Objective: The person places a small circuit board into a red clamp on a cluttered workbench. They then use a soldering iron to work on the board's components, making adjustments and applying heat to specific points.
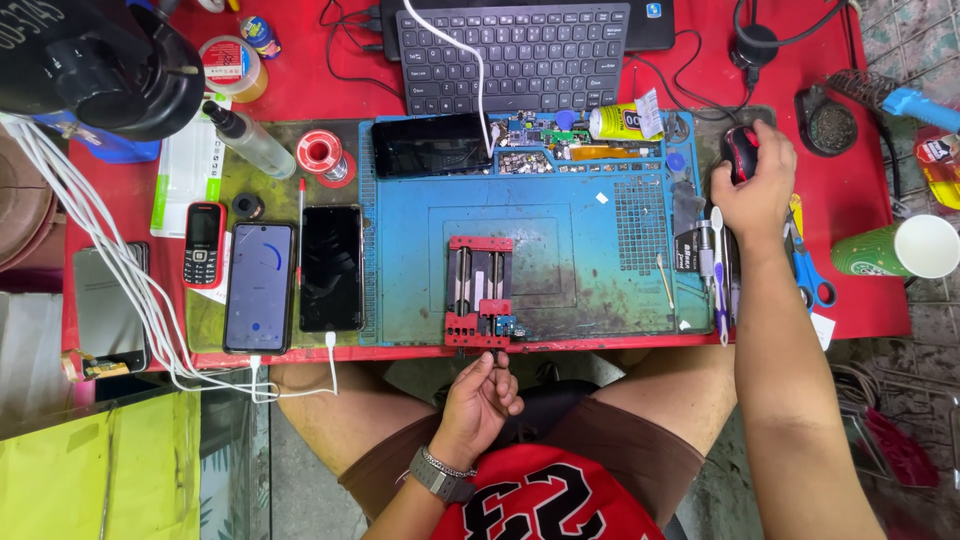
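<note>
Two hands are at work at a red table (860, 300). The right hand (752, 185) lies curled over a black-and-red computer mouse (738, 152) at the right edge of the blue work mat (580, 260), palm down and fingers wrapped on the shell. The left hand (482, 395) hangs below the near table edge, fingertips pinched on a thin dark tool (499, 362), too small to identify, just under the red board clamp (479, 292).

The mouse appears light, rigid and smooth; a hold across both flanks suits it. The clamp carries a small circuit board (505, 326) at its near end, judged fragile and best taken by the edges.

Left of the mat lie two smartphones (295, 280) and a red keypad phone (204, 245), with white cables (120, 290) trailing past. A keyboard (510, 55) sits beyond the mat. A paper cup (900, 250), blue scissors (805, 270) and brushes (716, 270) crowd the space beside the mouse.
</note>
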